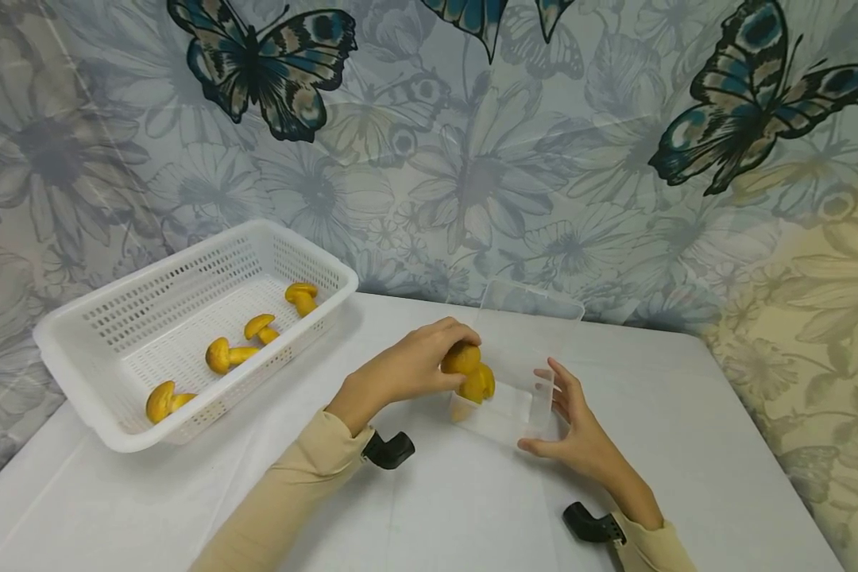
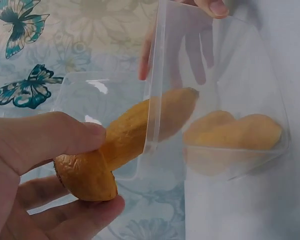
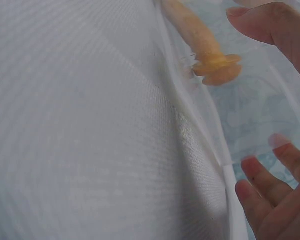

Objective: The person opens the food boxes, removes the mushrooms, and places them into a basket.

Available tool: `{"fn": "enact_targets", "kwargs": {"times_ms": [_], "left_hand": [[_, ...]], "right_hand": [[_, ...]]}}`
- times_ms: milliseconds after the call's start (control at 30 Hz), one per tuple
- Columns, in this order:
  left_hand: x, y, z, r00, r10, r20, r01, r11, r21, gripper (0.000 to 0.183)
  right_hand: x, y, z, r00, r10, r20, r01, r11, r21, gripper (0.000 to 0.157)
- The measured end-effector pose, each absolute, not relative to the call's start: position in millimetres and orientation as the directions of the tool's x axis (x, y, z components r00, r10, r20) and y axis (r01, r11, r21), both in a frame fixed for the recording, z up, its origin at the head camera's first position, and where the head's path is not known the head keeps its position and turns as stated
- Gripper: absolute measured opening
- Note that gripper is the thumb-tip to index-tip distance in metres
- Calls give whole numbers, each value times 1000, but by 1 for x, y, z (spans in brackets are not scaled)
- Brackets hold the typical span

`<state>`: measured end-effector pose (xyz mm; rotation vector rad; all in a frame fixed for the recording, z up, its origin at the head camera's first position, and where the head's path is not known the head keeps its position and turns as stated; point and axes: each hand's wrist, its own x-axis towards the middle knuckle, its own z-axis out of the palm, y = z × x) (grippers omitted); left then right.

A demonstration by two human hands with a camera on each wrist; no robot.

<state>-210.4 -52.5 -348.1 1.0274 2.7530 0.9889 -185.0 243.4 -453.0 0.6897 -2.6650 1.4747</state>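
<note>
My left hand (image 1: 418, 361) pinches a yellow mushroom (image 2: 125, 137) by its cap between thumb and fingers. Its stem points into a clear plastic box (image 1: 504, 421). Inside the box, another yellow mushroom (image 2: 245, 132) lies near the bottom, seen through the wall. A mushroom (image 3: 212, 65) also shows through the plastic in the right wrist view. At the box's right end, my right hand (image 1: 579, 437) holds it, thumb on the near side and fingers round the far side.
A white perforated basket (image 1: 186, 270) stands at the left with several yellow mushrooms (image 1: 219, 355) inside. The box's clear lid (image 1: 532, 300) stands open behind it, near the butterfly-print backdrop (image 1: 472, 175). White cloth (image 1: 415, 508) covers the table.
</note>
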Motion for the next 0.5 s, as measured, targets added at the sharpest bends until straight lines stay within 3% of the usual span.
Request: {"fn": "enact_targets", "kwargs": {"times_ms": [500], "left_hand": [[-202, -93, -350, -765, 524, 376, 630, 484, 608, 43]], "right_hand": [[-186, 245, -453, -894, -377, 243, -405, 448, -797, 124]]}}
